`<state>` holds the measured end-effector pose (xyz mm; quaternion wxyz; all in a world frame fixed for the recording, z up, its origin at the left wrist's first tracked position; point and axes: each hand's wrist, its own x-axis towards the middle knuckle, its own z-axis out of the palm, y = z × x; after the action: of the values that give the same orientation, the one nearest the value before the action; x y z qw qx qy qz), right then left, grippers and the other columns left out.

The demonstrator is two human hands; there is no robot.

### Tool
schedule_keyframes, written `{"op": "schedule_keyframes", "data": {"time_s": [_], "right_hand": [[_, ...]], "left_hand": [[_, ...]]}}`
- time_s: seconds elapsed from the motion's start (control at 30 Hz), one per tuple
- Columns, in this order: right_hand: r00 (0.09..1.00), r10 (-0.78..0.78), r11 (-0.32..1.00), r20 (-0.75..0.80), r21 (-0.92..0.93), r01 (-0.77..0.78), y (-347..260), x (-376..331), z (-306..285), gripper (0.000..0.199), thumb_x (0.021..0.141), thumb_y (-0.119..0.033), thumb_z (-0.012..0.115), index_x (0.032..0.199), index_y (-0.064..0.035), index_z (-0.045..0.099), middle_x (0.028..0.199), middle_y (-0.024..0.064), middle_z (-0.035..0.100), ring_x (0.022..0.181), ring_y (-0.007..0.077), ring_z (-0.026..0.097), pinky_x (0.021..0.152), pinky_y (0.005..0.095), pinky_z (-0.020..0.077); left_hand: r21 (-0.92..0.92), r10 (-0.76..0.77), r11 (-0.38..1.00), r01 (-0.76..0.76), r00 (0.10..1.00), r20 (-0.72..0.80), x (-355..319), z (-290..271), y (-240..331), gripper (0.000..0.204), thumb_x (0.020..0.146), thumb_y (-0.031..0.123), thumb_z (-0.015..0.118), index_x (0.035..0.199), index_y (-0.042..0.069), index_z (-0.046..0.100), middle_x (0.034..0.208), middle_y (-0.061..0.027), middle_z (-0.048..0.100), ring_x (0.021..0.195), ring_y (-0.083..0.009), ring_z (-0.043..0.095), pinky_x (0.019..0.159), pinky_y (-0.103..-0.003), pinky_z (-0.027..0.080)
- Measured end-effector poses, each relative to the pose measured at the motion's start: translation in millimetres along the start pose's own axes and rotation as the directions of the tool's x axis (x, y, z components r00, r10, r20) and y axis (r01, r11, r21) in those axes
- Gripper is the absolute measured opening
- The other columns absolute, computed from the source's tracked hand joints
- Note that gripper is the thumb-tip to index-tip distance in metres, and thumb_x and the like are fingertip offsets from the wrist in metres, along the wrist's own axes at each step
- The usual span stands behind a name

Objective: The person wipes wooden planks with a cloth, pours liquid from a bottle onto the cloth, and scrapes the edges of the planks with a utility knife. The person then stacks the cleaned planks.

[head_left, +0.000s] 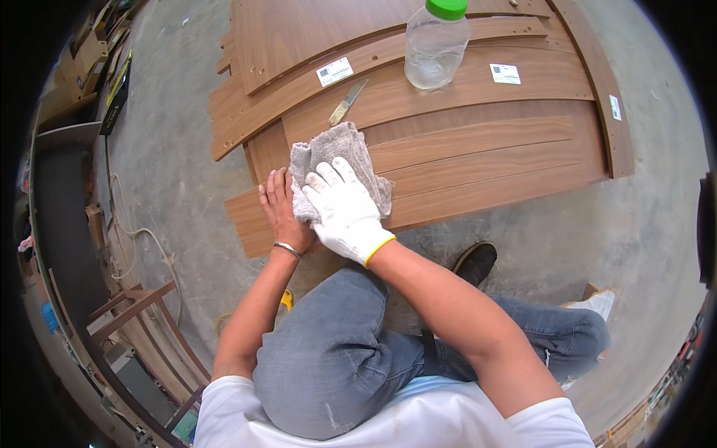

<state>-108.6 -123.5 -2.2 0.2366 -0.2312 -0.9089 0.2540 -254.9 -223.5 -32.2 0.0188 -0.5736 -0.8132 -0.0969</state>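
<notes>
A grey-brown rag (340, 142) lies folded on a wood-grain board (478, 160). My right hand (343, 209), in a white knitted glove with a yellow cuff, presses on the rag, its fingers curved over the cloth. Bare, with a metal bracelet at the wrist, my left hand (287, 213) rests on the board's left end, fingers stretched out beside the rag. Just beyond the cloth is a small tool (348, 102) with a flat grey blade and a worn pale handle. A clear plastic jar (435, 52) with a green lid stands farther back on the boards.
More brown panels (321, 30) and strips are stacked beyond, some bearing white labels (506, 74). A long board (597, 89) borders the right side. On the concrete floor at left are a pale hose (153, 233) and a brown frame (134, 306). My dark shoe (476, 263) is near the stack.
</notes>
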Motion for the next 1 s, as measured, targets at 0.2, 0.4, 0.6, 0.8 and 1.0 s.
{"op": "schedule_keyframes", "data": {"time_s": [0.2, 0.4, 0.6, 0.8, 1.0], "right_hand": [[0.977, 0.21, 0.9, 0.03, -0.396, -0.182, 99, -53, -121, 0.053, 0.082, -0.014, 0.064, 0.135, -0.0078, 0.065, 0.141, 0.0172, 0.062, 0.139, 0.0395, 0.05, 0.125, 0.0549, 0.0296], [0.836, 0.484, 0.536, -0.259, -0.667, -0.517, 231, -149, -199, 0.072, 0.087, -0.021, 0.07, 0.155, -0.008, 0.048, 0.167, 0.0093, 0.041, 0.154, 0.0351, 0.034, 0.129, 0.0513, 0.0199], [0.832, 0.451, 0.535, -0.324, -0.648, -0.542, 226, -148, -187, 0.071, 0.085, -0.023, 0.071, 0.151, -0.0075, 0.052, 0.167, 0.0082, 0.041, 0.154, 0.0346, 0.033, 0.13, 0.0522, 0.0183], [0.845, 0.416, 0.566, -0.336, -0.632, -0.529, 223, -147, -185, 0.064, 0.084, -0.022, 0.071, 0.144, -0.0075, 0.058, 0.167, 0.0085, 0.042, 0.154, 0.035, 0.034, 0.129, 0.0526, 0.0193], [0.853, 0.4, 0.577, -0.334, -0.632, -0.518, 222, -148, -187, 0.063, 0.083, -0.022, 0.072, 0.143, -0.0073, 0.059, 0.165, 0.0086, 0.044, 0.153, 0.0355, 0.035, 0.129, 0.0533, 0.0199]], "left_hand": [[-0.028, -0.095, 0.995, 0.096, 0.995, 0.011, -3, -10, 5, 0.061, 0.096, 0.021, 0.051, 0.155, 0.005, 0.044, 0.155, -0.0174, 0.046, 0.15, -0.0372, 0.035, 0.127, -0.057, 0.018], [-0.027, -0.014, 1.0, 0.012, 0.997, -0.077, 34, -16, 37, 0.047, 0.092, 0.014, 0.06, 0.138, 0.006, 0.06, 0.14, -0.014, 0.057, 0.137, -0.0345, 0.047, 0.117, -0.053, 0.033], [-0.428, 0.096, 0.901, -0.076, 0.995, 0.025, 99, -5, 111, 0.017, 0.092, 0.019, 0.072, 0.107, 0.011, 0.074, 0.106, -0.0069, 0.068, 0.102, -0.0299, 0.066, 0.085, -0.045, 0.053], [-0.481, 0.146, 0.877, 0.001, 0.953, 0.267, 137, 4, 128, 0.015, 0.093, 0.024, 0.074, 0.096, 0.01, 0.079, 0.093, -0.0075, 0.075, 0.087, -0.0319, 0.072, 0.075, -0.045, 0.056], [-0.429, 0.067, 0.881, 0.197, 0.847, 0.527, 161, -3, 131, 0.019, 0.093, 0.027, 0.069, 0.1, 0.014, 0.082, 0.1, -0.0157, 0.078, 0.095, -0.0372, 0.073, 0.085, -0.048, 0.058]]}}
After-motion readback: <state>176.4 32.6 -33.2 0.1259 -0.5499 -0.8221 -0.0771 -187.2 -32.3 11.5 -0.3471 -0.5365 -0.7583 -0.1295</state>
